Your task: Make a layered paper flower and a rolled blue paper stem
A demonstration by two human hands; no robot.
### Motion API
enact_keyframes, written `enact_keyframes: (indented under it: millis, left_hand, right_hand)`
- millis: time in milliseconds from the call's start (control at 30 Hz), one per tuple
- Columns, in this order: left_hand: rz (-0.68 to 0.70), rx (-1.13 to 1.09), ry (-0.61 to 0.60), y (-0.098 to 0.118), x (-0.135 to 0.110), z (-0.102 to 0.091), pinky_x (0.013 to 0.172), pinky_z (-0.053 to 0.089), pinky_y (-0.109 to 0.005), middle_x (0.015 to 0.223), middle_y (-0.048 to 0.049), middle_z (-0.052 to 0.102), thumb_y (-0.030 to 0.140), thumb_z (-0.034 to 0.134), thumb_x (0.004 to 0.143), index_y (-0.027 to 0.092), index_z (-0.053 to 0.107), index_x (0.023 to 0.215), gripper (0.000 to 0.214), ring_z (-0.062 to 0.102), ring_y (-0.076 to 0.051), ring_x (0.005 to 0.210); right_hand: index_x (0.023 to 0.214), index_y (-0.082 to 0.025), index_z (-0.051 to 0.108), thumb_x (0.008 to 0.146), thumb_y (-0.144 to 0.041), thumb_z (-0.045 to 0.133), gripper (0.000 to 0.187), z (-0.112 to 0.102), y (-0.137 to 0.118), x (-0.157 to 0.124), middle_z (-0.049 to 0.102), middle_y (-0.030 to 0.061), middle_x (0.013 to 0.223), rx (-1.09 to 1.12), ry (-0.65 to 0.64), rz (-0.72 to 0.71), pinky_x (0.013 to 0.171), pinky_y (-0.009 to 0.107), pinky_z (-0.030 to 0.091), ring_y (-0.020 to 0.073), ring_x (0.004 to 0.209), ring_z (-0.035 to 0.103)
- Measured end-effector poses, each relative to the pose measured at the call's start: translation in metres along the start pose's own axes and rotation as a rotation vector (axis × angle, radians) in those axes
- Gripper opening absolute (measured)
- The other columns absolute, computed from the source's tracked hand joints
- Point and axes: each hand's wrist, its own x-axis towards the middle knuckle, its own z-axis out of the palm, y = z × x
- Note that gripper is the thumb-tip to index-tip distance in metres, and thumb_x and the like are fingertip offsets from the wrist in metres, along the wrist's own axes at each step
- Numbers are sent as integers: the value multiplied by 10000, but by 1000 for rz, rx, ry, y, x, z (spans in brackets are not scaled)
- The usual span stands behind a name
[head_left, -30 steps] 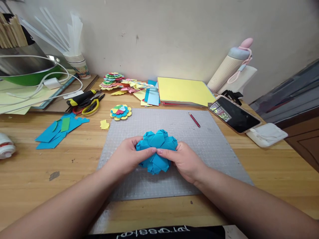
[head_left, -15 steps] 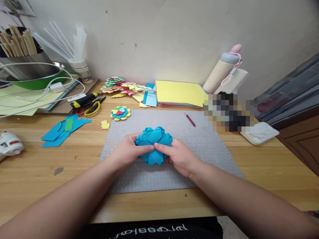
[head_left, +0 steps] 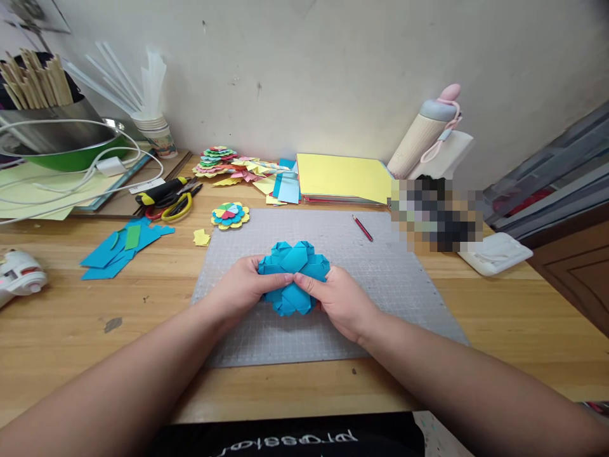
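A blue folded-paper flower (head_left: 294, 257) with a scalloped rim is held up over the grey cutting mat (head_left: 380, 298). My left hand (head_left: 247, 279) grips its left side, thumb laid across the front toward the centre. From the right, my right hand (head_left: 340, 298) grips the other side, with its thumb pressed near the middle. Both thumb tips almost meet there. My other fingers are mostly hidden behind the paper. Beyond the flower, a small layered paper flower (head_left: 230, 216) in yellow, blue, red and green lies at the mat's upper left corner.
A red pencil (head_left: 362, 228) lies on the mat. Blue paper scraps (head_left: 111, 257), scissors (head_left: 176, 208) and a glue gun (head_left: 21, 276) are on the left. A yellow paper stack (head_left: 345, 178), a bottle (head_left: 423, 136) and a white tray (head_left: 497, 254) stand behind and right.
My hands stay in nearly the same place on the blue flower. The thumbs have shifted only slightly at its centre.
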Motion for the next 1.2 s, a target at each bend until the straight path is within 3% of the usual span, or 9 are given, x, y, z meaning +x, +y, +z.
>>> enact_keyframes:
  millis: [300, 367, 533, 667, 967, 1100, 1200]
  left_hand:
    - [36, -56, -129, 2, -3, -2, 746, 505, -287, 840, -28, 721, 338, 731, 762, 169, 670, 945, 257, 643, -157, 774]
    - [66, -40, -77, 4, -3, -3, 719, 497, -283, 810, -14, 696, 403, 719, 760, 183, 665, 943, 291, 625, -156, 749]
    - [245, 63, 230, 8, 1, -9, 545, 383, -206, 653, 45, 579, 464, 754, 710, 183, 646, 785, 310, 482, -87, 582]
    - [245, 97, 238, 7, 2, -13, 557, 380, -206, 613, 41, 576, 415, 781, 682, 164, 608, 661, 306, 472, -81, 576]
    - [235, 120, 269, 3, 1, -10, 539, 366, -211, 613, 38, 567, 411, 772, 696, 165, 591, 662, 308, 467, -86, 578]
    - [336, 79, 261, 6, -3, -6, 572, 393, -209, 739, 17, 599, 441, 737, 744, 176, 636, 795, 289, 484, -90, 639]
    - [377, 51, 303, 6, -7, -5, 577, 401, -203, 864, -2, 591, 488, 709, 769, 201, 630, 1006, 380, 496, -91, 686]
  right_hand:
    - [860, -192, 734, 751, -391, 760, 228, -3, -2, 4, 746, 17, 801, 55, -41, -50, 693, 325, 533, 146, 645, 650]
    - [857, -187, 733, 758, -391, 753, 228, -4, -3, 5, 744, 20, 784, 74, -60, -43, 685, 325, 537, 152, 642, 656]
    - [891, -192, 726, 756, -371, 756, 226, -5, -4, 5, 747, 25, 811, 92, -64, -22, 667, 319, 544, 169, 686, 675]
    - [866, -188, 725, 753, -368, 757, 215, -5, -2, 4, 745, 20, 775, 68, -68, -3, 630, 305, 540, 165, 658, 674]
    - [872, -189, 737, 761, -347, 748, 194, -6, 0, 6, 755, 15, 779, 29, -72, -39, 633, 306, 573, 159, 651, 687]
    - [907, -208, 748, 811, -333, 702, 165, -4, -4, 3, 764, 6, 784, -93, -57, -214, 649, 338, 611, 177, 660, 716]
    - [912, -222, 748, 870, -282, 642, 129, -10, -11, -2, 769, 4, 791, -364, 99, -555, 661, 346, 629, 189, 690, 733]
